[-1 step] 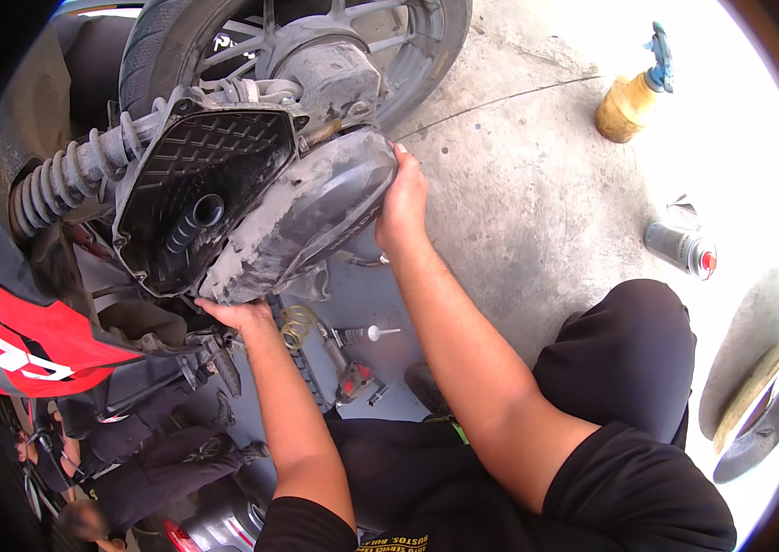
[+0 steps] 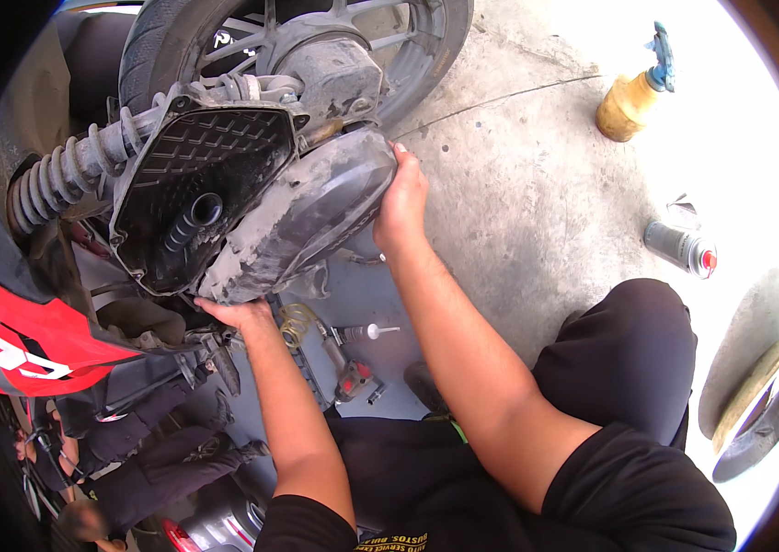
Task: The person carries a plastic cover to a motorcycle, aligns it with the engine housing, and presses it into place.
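Note:
A dusty dark-grey engine side cover (image 2: 302,212) lies against the side of a scooter's engine, below the rear wheel. My left hand (image 2: 238,315) grips its lower left end, the fingers mostly hidden beneath it. At the cover's upper right end is my right hand (image 2: 401,207), thumb along the edge and the other fingers out of sight behind. Just left of the cover, an uncovered black air filter box (image 2: 215,152) shows a ribbed inside and a short round tube (image 2: 206,210).
Above are the rear wheel (image 2: 454,55) and a coil-spring shock absorber (image 2: 68,179); red bodywork (image 2: 40,322) is at left. Below the cover lie an impact wrench (image 2: 353,379) and a syringe (image 2: 366,332). A yellow spray bottle (image 2: 624,110), a can (image 2: 679,248) and a ring-shaped part (image 2: 753,396) are at right. Another person's legs (image 2: 155,474) are lower left.

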Tool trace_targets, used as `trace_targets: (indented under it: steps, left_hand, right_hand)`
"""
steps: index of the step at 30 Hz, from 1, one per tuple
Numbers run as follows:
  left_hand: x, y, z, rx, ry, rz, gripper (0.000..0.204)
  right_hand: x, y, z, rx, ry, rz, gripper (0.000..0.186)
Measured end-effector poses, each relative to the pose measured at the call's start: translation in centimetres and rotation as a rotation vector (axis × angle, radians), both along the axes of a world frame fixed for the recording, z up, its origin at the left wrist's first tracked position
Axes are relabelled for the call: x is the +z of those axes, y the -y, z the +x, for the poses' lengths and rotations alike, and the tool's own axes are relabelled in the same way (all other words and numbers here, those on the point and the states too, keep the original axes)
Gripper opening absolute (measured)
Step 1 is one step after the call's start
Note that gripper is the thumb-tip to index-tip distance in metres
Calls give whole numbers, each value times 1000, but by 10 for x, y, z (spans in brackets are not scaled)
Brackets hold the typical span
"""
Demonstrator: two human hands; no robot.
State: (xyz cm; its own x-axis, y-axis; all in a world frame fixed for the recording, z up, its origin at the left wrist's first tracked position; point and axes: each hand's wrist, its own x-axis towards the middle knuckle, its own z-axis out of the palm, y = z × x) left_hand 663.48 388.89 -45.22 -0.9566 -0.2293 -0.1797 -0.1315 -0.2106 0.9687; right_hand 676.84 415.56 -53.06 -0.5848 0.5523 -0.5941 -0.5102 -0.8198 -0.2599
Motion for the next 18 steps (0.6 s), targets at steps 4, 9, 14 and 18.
trace_targets:
  steps: [4,9,14,18]
  left_hand:
    - [5,-42,24,53,34,-72,87]
    - [13,-37,25,123,62,-160,85]
    - [10,-30,24,119,60,-122,86]
    - [8,-29,26,157,40,-146,91]
  right_hand:
    - [-11,-8,-2,-41,77,50,54]
    - [2,-10,-1,4,42,74,56]
    - [-3,-10,-5,-3,39,119,59]
    - [-4,-13,-8,3,26,131,60]
